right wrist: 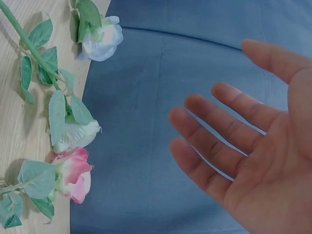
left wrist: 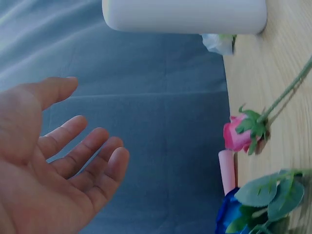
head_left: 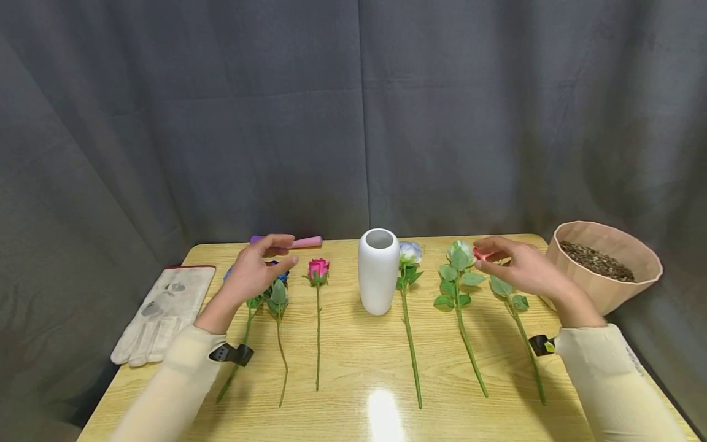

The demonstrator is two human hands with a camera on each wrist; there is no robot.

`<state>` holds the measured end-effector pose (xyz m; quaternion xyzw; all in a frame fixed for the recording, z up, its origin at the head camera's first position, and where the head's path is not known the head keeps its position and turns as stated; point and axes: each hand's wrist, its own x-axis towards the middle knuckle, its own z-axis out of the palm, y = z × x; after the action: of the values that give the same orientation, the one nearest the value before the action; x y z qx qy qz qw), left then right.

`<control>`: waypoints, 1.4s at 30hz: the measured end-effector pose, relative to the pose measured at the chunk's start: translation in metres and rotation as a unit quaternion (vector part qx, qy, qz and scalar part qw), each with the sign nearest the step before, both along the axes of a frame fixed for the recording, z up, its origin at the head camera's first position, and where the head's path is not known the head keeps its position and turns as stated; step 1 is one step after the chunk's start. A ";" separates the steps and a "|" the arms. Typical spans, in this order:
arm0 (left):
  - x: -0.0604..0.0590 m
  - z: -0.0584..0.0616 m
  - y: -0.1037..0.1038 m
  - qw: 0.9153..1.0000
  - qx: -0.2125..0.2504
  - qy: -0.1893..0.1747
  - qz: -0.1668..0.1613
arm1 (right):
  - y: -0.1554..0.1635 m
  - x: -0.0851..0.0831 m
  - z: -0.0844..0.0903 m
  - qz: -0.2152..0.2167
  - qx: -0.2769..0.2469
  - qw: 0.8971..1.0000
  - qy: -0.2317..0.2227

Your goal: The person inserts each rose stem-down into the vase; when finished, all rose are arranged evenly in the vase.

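Left hand (head_left: 256,268): fingers (left wrist: 92,151) loosely spread and relaxed, palm open, holding nothing; it hovers above the blue rose (left wrist: 233,214) and its leafy stem at the left of the tabletop (head_left: 353,356), not plainly touching either. Right hand (head_left: 521,265): fingers (right wrist: 219,124) likewise straight and apart, empty, held just over the pink-and-white rose (right wrist: 73,174) at the far right of the row; whether the fingertips brush its petals cannot be told. Outward from the left hand: a second green stem (head_left: 280,344) beside the blue rose, then a magenta rose (head_left: 318,269) lying flat, stem toward the near edge. A pink and purple cylindrical tool (head_left: 295,242) lies behind the left hand near the tabletop's back edge. Centre: a white vase (head_left: 378,270), upright, mouth open. Just right of it a pale blue-white rose (head_left: 410,252), then a white-green rose (head_left: 460,255), both lying flat with stems toward the near edge. Far right: a tan ribbed pot (head_left: 607,270) holding dark granular fill (head_left: 596,261), near the right wrist. Far left: a pair of light work gloves (head_left: 162,313) at the tabletop's edge. Cream sleeves on both arms, black straps at the wrists. Grey curtain (head_left: 353,110) behind. No readable writing or labels on anything.
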<state>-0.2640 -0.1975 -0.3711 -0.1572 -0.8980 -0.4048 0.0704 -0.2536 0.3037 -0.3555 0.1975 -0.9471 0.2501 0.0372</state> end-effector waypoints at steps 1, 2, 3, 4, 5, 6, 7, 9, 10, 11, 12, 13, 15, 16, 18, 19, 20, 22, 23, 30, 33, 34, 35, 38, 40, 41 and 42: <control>0.000 0.000 0.001 1.000 0.006 -0.002 -0.001 | 0.000 0.000 -0.001 0.000 -0.003 1.000 0.000; 0.000 -0.001 0.003 1.000 0.013 -0.004 -0.003 | 0.000 -0.001 -0.001 0.000 -0.004 1.000 0.000; 0.000 -0.001 0.005 1.000 0.019 -0.001 -0.005 | -0.001 -0.001 -0.002 0.001 -0.004 1.000 0.000; 0.001 -0.001 0.006 1.000 0.024 -0.002 -0.007 | -0.001 -0.001 -0.003 0.002 -0.003 1.000 0.000; 0.001 -0.002 0.008 1.000 0.028 -0.003 -0.008 | -0.001 -0.001 -0.003 0.002 -0.003 1.000 0.001; 0.001 -0.002 0.009 0.999 0.032 -0.003 -0.009 | -0.002 0.000 -0.004 0.003 -0.005 1.000 0.000; 0.001 -0.002 0.011 0.999 0.036 -0.003 -0.012 | -0.002 0.000 -0.004 0.003 -0.004 1.000 -0.001; 0.001 -0.003 0.014 0.999 0.039 0.000 -0.015 | -0.003 0.000 -0.005 0.002 -0.004 1.000 -0.002; 0.001 -0.003 0.016 0.999 0.042 0.000 -0.017 | -0.003 0.000 -0.006 0.002 -0.006 1.000 -0.005; 0.001 -0.004 0.018 0.999 0.046 0.002 -0.021 | -0.004 0.000 -0.007 0.002 -0.007 1.000 -0.007; 0.001 -0.004 0.020 0.998 0.052 0.004 -0.027 | -0.005 0.001 -0.007 0.001 -0.009 1.000 -0.010; 0.001 -0.005 0.022 0.998 0.058 0.005 -0.031 | -0.006 0.001 -0.008 0.001 -0.011 1.000 -0.013; 0.000 -0.006 0.026 0.997 0.071 0.005 -0.036 | -0.008 0.001 -0.010 0.003 -0.017 1.000 -0.018; 0.000 -0.007 0.027 0.996 0.078 0.006 -0.039 | -0.009 0.002 -0.010 0.004 -0.020 1.000 -0.020; 0.000 -0.008 0.031 0.995 0.090 0.007 -0.040 | -0.011 0.002 -0.012 0.006 -0.028 0.999 -0.024; -0.001 -0.009 0.033 0.995 0.095 0.009 -0.037 | -0.012 0.002 -0.013 0.006 -0.031 0.999 -0.026; -0.001 -0.009 0.034 0.994 0.100 0.012 -0.034 | -0.013 0.002 -0.015 0.006 -0.034 0.999 -0.028; -0.002 -0.011 0.037 0.994 0.104 0.021 -0.031 | -0.014 0.002 -0.017 0.003 -0.037 0.999 -0.030; -0.002 -0.011 0.039 0.994 0.106 0.023 -0.028 | -0.015 0.002 -0.018 0.002 -0.038 0.999 -0.032; -0.004 -0.014 0.052 0.993 0.112 0.021 -0.025 | -0.021 -0.001 -0.027 0.008 -0.052 0.998 -0.038; -0.005 -0.016 0.057 0.993 0.118 0.016 -0.027 | -0.024 -0.002 -0.030 0.019 -0.060 0.997 -0.033; -0.005 -0.016 0.059 0.992 0.121 0.013 -0.027 | -0.024 -0.002 -0.031 0.021 -0.063 0.997 -0.034; -0.005 -0.016 0.061 0.992 0.120 0.010 -0.026 | -0.025 -0.001 -0.032 0.023 -0.065 0.997 -0.034; -0.005 -0.017 0.067 0.992 0.120 -0.002 -0.026 | -0.026 -0.001 -0.035 0.024 -0.067 0.997 -0.039; -0.005 -0.018 0.070 0.992 0.120 -0.007 -0.027 | -0.026 -0.001 -0.037 0.022 -0.068 0.996 -0.044; -0.005 -0.018 0.072 0.992 0.120 -0.010 -0.027 | -0.026 -0.001 -0.038 0.021 -0.069 0.996 -0.046; -0.005 -0.018 0.074 0.992 0.120 -0.012 -0.027 | -0.027 -0.001 -0.039 0.022 -0.068 0.996 -0.048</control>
<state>-0.2691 -0.1236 -0.3893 -0.1672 -0.8390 -0.5135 0.0667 -0.2548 0.2771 -0.3948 0.2033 -0.9239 0.3242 -0.0002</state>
